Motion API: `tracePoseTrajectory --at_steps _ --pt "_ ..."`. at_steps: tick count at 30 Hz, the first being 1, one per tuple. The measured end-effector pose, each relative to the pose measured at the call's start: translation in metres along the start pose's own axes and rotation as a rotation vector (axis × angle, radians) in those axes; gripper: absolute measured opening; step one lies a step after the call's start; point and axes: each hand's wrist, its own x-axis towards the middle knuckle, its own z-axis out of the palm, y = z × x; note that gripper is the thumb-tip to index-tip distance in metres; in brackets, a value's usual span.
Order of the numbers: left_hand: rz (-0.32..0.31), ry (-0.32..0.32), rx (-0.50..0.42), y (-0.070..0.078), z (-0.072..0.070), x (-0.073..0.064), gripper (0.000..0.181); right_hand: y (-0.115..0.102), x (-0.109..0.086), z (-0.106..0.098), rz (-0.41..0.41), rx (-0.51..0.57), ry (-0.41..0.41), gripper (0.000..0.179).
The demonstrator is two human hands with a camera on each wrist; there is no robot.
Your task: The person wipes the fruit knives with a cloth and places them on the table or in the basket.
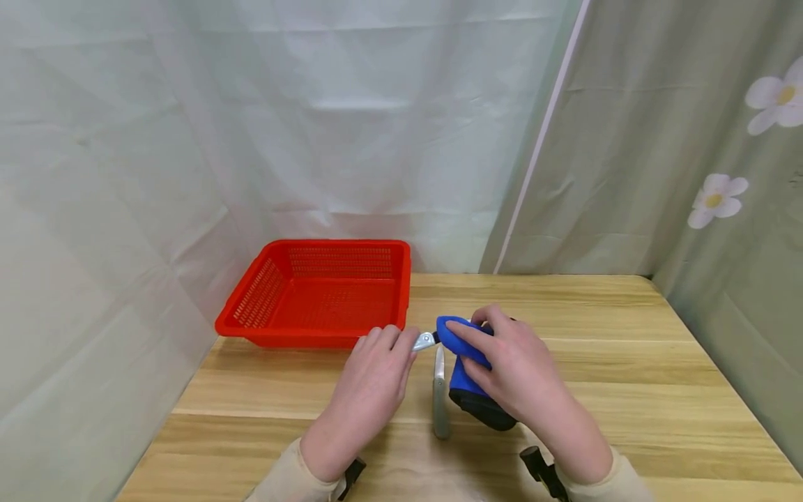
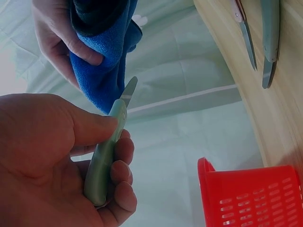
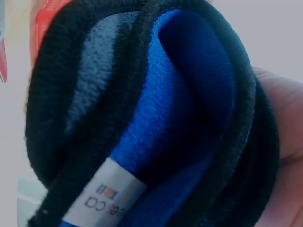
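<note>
My left hand (image 1: 376, 373) at lower centre grasping a pale green knife (image 2: 105, 156), my right hand (image 1: 514, 369) clutching a blue cloth (image 1: 464, 355) wrapped over its blade, red basket (image 1: 320, 293) at centre left behind, second knife (image 1: 440, 397) lying on the wooden table (image 1: 627, 362)

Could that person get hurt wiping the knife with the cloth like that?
Possibly. The right hand wraps the blue cloth over the blade of the small knife, so the edge might cut through to its fingers. Another knife lies on the table just under both hands, easy to bump.

Knife (image 2: 106, 156) blade tip inside blue cloth (image 2: 106, 71)
</note>
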Motion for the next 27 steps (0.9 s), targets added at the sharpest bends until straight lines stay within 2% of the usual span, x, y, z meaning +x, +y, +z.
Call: tracePoseTrajectory --at_steps 14,27 --pt "0.026 0.021 -0.002 -0.0008 0.0001 -0.0006 0.031 -0.0059 0.0012 0.0072 -0.034 -0.022 -0.013 0.053" --pt "0.024 0.023 0.016 -0.0006 -0.0003 -0.0008 0.028 0.0014 0.0012 0.0053 0.020 -0.021 -0.045 0.053"
